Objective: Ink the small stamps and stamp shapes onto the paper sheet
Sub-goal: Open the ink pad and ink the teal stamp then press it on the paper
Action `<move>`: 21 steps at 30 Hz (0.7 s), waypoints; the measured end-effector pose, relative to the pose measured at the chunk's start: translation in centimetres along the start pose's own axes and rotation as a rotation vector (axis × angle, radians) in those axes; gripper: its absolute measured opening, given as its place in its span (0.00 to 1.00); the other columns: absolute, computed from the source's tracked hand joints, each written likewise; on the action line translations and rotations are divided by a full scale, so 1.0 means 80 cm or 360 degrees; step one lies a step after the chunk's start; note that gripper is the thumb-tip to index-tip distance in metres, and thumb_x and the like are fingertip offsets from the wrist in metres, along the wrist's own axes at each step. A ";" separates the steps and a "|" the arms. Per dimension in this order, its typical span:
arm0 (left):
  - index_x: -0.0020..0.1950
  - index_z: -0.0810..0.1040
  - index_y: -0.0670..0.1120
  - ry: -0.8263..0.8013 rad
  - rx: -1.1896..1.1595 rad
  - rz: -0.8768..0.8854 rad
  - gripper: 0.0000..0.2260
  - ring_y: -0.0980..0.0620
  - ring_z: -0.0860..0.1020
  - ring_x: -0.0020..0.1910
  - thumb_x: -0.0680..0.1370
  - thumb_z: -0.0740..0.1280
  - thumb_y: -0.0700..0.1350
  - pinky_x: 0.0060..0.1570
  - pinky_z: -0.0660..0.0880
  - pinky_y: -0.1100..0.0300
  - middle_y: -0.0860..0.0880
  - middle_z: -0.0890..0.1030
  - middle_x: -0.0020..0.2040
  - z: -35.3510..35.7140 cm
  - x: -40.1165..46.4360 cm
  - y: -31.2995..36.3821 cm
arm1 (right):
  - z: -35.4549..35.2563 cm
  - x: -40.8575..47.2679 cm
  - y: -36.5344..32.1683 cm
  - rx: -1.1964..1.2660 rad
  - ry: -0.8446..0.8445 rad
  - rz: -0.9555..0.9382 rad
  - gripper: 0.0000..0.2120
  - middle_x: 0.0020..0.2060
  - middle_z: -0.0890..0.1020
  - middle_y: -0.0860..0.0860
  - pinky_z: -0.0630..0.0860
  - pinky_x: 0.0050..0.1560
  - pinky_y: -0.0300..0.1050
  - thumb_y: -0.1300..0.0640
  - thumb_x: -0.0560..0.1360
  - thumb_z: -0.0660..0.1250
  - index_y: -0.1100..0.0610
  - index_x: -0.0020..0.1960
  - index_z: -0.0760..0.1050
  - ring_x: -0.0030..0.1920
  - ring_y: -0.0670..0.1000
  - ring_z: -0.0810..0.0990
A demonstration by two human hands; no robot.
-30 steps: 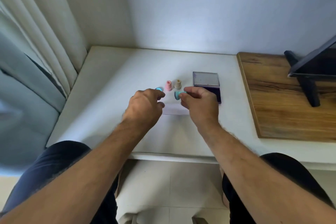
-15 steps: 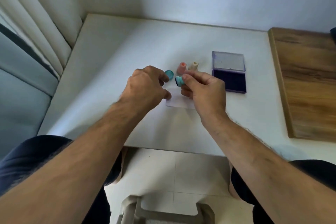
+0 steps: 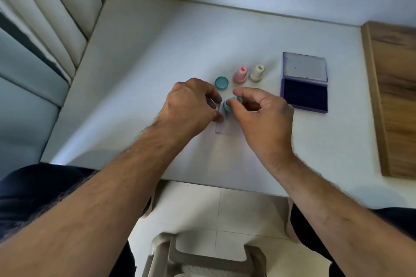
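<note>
right hand (image 3: 263, 117) pinching teal stamp (image 3: 231, 103) sideways between fingertips, just above paper's (image 3: 227, 127) top edge. left hand (image 3: 189, 105) curled, fingers pressing paper's left edge to desk (image 3: 139, 69). teal cap (image 3: 221, 83) just beyond left knuckles; pink stamp (image 3: 240, 74) and cream stamp (image 3: 256, 73) upright beside it. open ink pad (image 3: 304, 94) right, apart from hands, bare desk between.

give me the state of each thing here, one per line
ink pad: lid open
teal stamp: tilted, pinched by right hand
teal cap: off, lying on table
pink stamp: upright
cream stamp: upright
paper: flat, left hand resting on it
</note>
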State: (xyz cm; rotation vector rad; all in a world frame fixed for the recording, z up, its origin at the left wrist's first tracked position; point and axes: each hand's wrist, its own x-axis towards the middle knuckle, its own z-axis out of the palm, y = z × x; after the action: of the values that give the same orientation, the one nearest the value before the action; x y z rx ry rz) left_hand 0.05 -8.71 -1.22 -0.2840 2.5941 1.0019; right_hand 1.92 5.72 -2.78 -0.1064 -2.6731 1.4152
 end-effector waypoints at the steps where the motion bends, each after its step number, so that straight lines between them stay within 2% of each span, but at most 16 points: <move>1: 0.49 0.83 0.53 -0.0007 -0.0013 0.0003 0.13 0.58 0.79 0.39 0.66 0.79 0.46 0.34 0.70 0.69 0.56 0.82 0.39 0.000 0.000 -0.001 | 0.000 -0.001 0.000 -0.0046 0.0006 -0.0053 0.14 0.47 0.86 0.47 0.79 0.49 0.33 0.53 0.72 0.74 0.55 0.56 0.83 0.44 0.40 0.84; 8: 0.47 0.82 0.53 -0.0051 -0.0051 0.0011 0.12 0.58 0.80 0.40 0.67 0.79 0.48 0.32 0.69 0.69 0.55 0.83 0.40 -0.002 0.000 -0.001 | 0.004 -0.006 0.003 -0.0280 0.0011 -0.0317 0.14 0.48 0.86 0.51 0.81 0.48 0.39 0.53 0.73 0.74 0.57 0.57 0.83 0.43 0.46 0.84; 13: 0.47 0.82 0.52 -0.0040 -0.0087 0.0034 0.11 0.59 0.79 0.37 0.67 0.78 0.47 0.31 0.68 0.70 0.55 0.83 0.39 0.000 0.001 -0.004 | 0.006 -0.005 0.005 -0.0374 -0.0048 -0.0396 0.14 0.48 0.86 0.52 0.81 0.49 0.41 0.54 0.73 0.74 0.57 0.57 0.82 0.44 0.48 0.84; 17: 0.48 0.83 0.52 -0.0019 -0.0094 0.0056 0.10 0.61 0.78 0.37 0.68 0.77 0.47 0.31 0.67 0.73 0.55 0.83 0.39 0.001 0.001 -0.006 | 0.010 -0.001 0.006 -0.0470 -0.0104 -0.0425 0.10 0.42 0.85 0.53 0.81 0.44 0.49 0.55 0.74 0.73 0.57 0.53 0.83 0.40 0.51 0.82; 21: 0.48 0.82 0.52 -0.0054 -0.0092 0.0046 0.13 0.58 0.79 0.39 0.66 0.79 0.45 0.32 0.68 0.71 0.54 0.83 0.40 0.002 0.003 -0.007 | 0.008 0.005 0.002 -0.0491 -0.0182 -0.0384 0.09 0.41 0.86 0.53 0.81 0.44 0.50 0.54 0.74 0.73 0.56 0.52 0.84 0.40 0.51 0.82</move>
State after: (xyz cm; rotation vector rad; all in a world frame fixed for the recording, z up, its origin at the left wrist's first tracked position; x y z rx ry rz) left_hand 0.05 -9.04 -1.73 -0.2424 2.5490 1.0839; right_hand 1.41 5.38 -3.24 0.2696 -2.8585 0.9624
